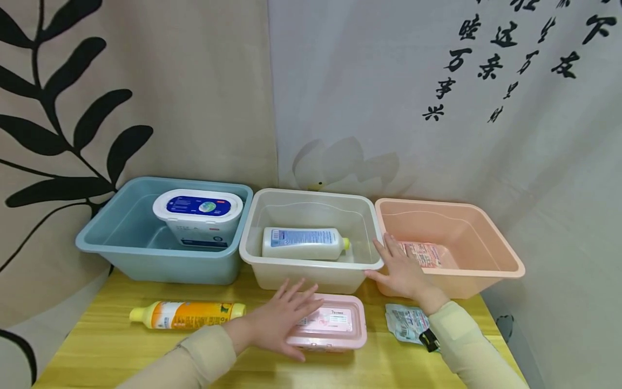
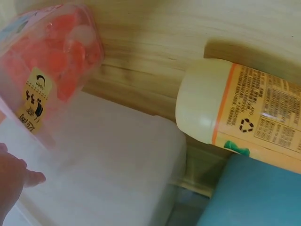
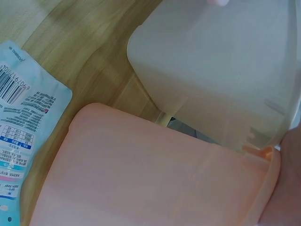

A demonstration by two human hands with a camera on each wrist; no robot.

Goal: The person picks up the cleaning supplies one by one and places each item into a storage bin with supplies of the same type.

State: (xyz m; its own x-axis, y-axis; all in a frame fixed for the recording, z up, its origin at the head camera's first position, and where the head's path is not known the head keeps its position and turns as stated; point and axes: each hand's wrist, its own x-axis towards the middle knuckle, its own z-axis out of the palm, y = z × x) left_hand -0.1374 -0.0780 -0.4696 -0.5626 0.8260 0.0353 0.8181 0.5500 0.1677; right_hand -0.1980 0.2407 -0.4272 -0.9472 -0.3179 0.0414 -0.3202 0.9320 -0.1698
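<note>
My left hand point(image 1: 279, 324), fingers spread, overlaps the left side of a pink lidded box point(image 1: 340, 322) in the head view. Through that box's clear wall point(image 2: 70, 56) red, rounded pieces show in the left wrist view. My right hand point(image 1: 400, 273) is also spread, over the front left corner of the peach bin point(image 1: 466, 276), close to the white bin's rim point(image 1: 311, 263). Inside the peach bin, partly hidden by that hand, lies a red and white packet point(image 1: 427, 255). Neither hand has its fingers curled round anything.
An orange bottle with a yellow cap point(image 1: 187, 315) lies left of the pink box. A light-blue pouch point(image 1: 405, 323) is beside my right sleeve. The white bin holds a white bottle point(image 1: 301, 249); the blue bin point(image 1: 160, 265) holds a white tub point(image 1: 201, 219). Curtains hang behind.
</note>
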